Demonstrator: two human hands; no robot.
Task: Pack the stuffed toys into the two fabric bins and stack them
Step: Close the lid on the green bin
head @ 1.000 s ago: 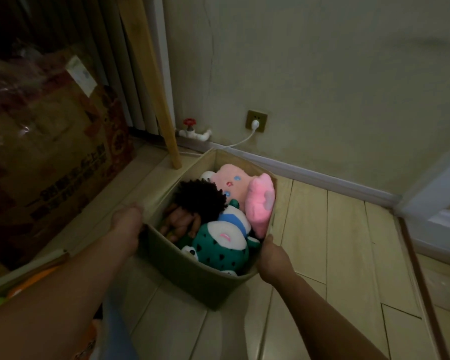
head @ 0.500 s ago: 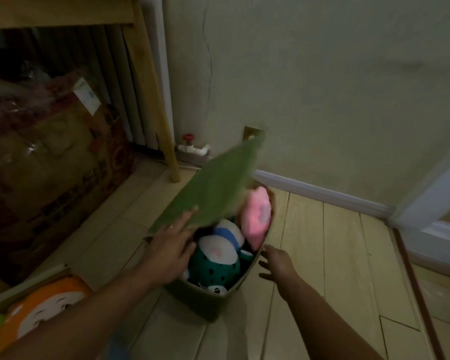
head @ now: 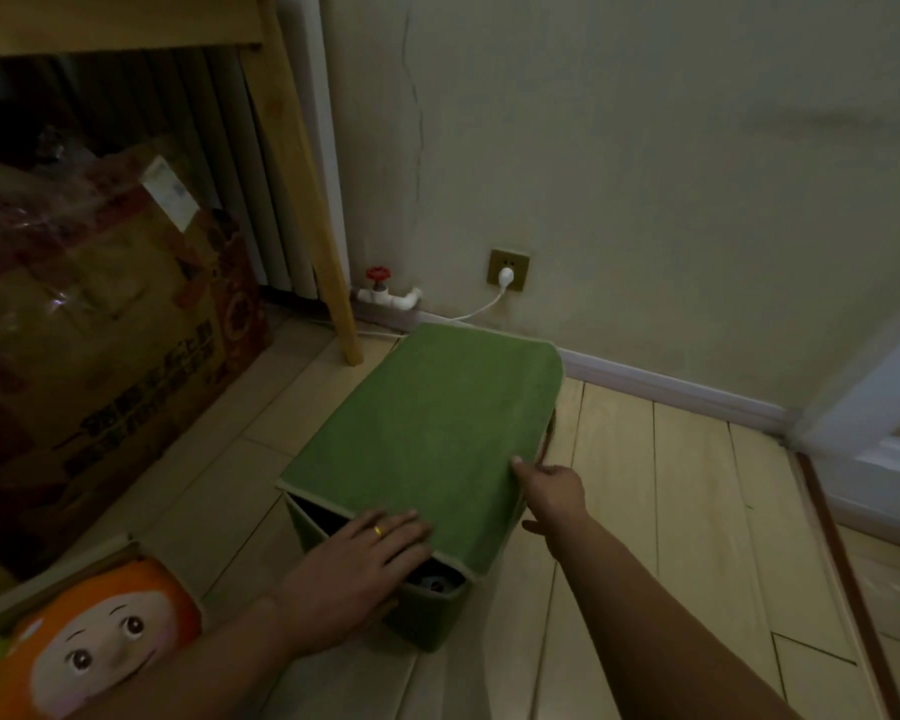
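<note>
The green lid (head: pixel 427 428), half a second ago tipped up on edge over the open bin, now lies flat across the top, and the pink and teal toys that showed a second ago are covered; the left hand (head: pixel 357 561) has moved from under the raised flap to the lid's near edge, fingers straight and flat, pressing down, a ring on one finger; the right hand (head: pixel 552 491) has come up from the floor side to the lid's right edge, one finger extended and touching the fabric, the others loosely bent and holding nothing. The lid is not fully seated, by the look of it: at the near corner a dark gap stays open above the fabric bin (head: pixel 427 615), with a bit of toy just visible inside; so this bin seems packed and nearly closed, and pressing that corner home is likely the step in hand. The lid is a soft, napped green cloth, rectangular with rounded far corners and a pale piped edge; the bin walls are the same dull green and sag slightly. It stands on the pale plank floor (head: pixel 697 511), near the wall. At lower left an orange plush toy (head: pixel 94 646) with a round stitched face lies in what may be the second bin, still to be closed and stacked.
</note>
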